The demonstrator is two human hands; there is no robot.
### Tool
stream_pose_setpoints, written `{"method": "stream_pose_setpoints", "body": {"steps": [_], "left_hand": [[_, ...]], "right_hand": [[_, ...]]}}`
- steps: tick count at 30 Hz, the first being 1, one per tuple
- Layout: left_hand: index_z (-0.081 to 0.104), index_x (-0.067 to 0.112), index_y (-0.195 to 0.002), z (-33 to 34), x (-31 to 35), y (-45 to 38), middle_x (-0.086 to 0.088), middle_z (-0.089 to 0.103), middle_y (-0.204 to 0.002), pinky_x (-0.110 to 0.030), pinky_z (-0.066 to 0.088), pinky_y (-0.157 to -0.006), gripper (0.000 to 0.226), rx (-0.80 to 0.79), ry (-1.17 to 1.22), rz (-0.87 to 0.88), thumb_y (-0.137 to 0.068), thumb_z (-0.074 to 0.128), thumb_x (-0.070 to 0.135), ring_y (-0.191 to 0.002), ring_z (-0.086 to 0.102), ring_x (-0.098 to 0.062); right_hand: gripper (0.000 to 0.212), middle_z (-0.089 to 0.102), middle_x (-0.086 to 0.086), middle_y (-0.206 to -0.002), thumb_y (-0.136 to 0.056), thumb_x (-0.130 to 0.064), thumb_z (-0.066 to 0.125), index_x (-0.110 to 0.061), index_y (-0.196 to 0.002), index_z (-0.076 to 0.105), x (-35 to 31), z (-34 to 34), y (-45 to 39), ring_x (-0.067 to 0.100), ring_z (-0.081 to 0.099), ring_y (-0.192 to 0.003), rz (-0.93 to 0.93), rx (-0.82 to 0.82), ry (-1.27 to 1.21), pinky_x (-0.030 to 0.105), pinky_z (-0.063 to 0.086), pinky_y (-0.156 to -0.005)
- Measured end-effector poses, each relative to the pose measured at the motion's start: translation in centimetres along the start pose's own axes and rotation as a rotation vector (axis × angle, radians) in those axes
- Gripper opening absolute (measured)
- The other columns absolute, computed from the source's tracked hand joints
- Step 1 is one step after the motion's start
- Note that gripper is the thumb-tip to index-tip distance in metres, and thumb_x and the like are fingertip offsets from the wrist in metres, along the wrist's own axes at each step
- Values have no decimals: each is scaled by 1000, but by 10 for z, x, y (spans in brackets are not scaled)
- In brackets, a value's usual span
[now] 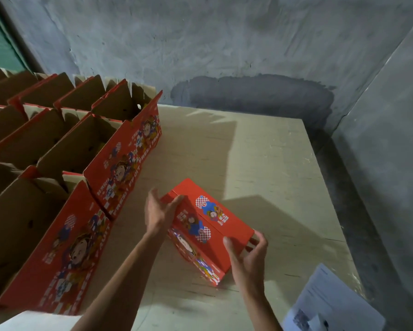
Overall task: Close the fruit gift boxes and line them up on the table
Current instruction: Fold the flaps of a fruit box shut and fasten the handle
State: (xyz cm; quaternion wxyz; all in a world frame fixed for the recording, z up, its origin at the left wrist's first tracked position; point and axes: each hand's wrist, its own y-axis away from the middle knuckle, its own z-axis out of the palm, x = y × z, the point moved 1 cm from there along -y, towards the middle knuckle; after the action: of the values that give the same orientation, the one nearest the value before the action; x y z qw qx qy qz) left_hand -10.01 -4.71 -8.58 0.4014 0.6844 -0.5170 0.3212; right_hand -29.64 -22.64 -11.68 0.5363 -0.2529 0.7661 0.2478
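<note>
Open boxes cut off at left edge, contents in shadow. Paper sheet clipped lower right, print unreadable. Closed box near end hidden behind right hand.

closed red box on table, open boxes left

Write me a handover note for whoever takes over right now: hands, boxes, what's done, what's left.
Left hand: open, fingers on the far end of the closed box.
Right hand: open, fingers spread at the box's near end; whether it touches is unclear, no firm grip.
The closed box lies skewed on the table, apart from the others.
Open boxes stand in rows along the table's left side, flaps up.
A sheet of paper lies at the near right corner.
Done: one box closed.
Left: straighten and place it, then close and line up the open ones.
</note>
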Motion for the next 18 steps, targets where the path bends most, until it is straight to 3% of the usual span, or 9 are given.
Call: {"method": "stream_pose_setpoints", "body": {"steps": [2,4,6,7,9,11,14,16,18], "left_hand": [[58,16,-109,1,-13,19,2,69,-104,-29,53,-70,83,27,160,-122,-56,82,76,-87,68,-15],[66,14,-111,5,-25,38,-6,74,-103,-39,59,-83,76,-35,271,-221,-66,80,74,-91,72,-24],[72,13,-110,10,-36,52,-11,77,-103,-49,60,-88,74,-95,284,-247,-72,74,75,-94,74,-29],[74,12,-106,10,-40,58,-13,78,-98,-48,62,-82,75,-116,286,-272,-71,72,79,-90,76,-30],[75,11,-92,9,-43,67,-10,78,-78,-31,57,-55,80,-170,307,-385,-64,71,87,-67,76,-24],[74,10,-82,7,-42,69,-2,73,-62,-21,45,-44,80,-228,325,-450,-62,72,87,-47,68,-14],[65,9,-67,5,-32,62,-3,59,-52,-24,38,-45,66,-208,319,-375,-70,78,74,-40,51,-16],[62,11,-62,4,-27,58,-4,58,-52,-28,41,-52,60,-153,263,-278,-75,79,66,-47,51,-19],[65,9,-68,1,-27,58,-6,68,-64,-37,50,-59,55,-114,236,-206,-79,79,61,-60,63,-24]], "right_hand": [[68,62,5,-120,-82,-44,82,-12,-132,48,-2,-4,-10,6,65,-100,-8,17,72,23,55,-84],[41,71,-2,-105,-90,-46,73,-19,-117,58,-8,-6,-22,-9,66,-80,52,-36,57,8,49,-62],[25,74,-8,-92,-95,-47,67,-22,-101,67,-11,-9,-33,-6,66,-74,62,-76,99,7,44,-55],[25,74,-11,-88,-96,-46,66,-22,-96,69,-11,-11,-36,-2,68,-76,51,-80,108,7,43,-55],[25,74,-11,-84,-96,-46,66,-22,-94,69,-14,-15,-34,0,68,-74,33,-95,104,9,45,-56],[26,74,-10,-84,-96,-47,66,-21,-95,68,-13,-15,-24,0,69,-72,-3,-93,125,13,49,-59],[29,73,-7,-83,-92,-50,69,-21,-90,67,2,-16,-1,13,70,-76,-34,-41,240,34,56,-70],[36,72,-8,-83,-89,-60,68,-23,-88,67,8,-16,15,10,68,-77,-21,-109,232,34,54,-70],[45,72,-8,-79,-84,-70,64,-26,-86,70,6,-12,26,4,67,-72,23,-239,144,25,52,-63]]}}
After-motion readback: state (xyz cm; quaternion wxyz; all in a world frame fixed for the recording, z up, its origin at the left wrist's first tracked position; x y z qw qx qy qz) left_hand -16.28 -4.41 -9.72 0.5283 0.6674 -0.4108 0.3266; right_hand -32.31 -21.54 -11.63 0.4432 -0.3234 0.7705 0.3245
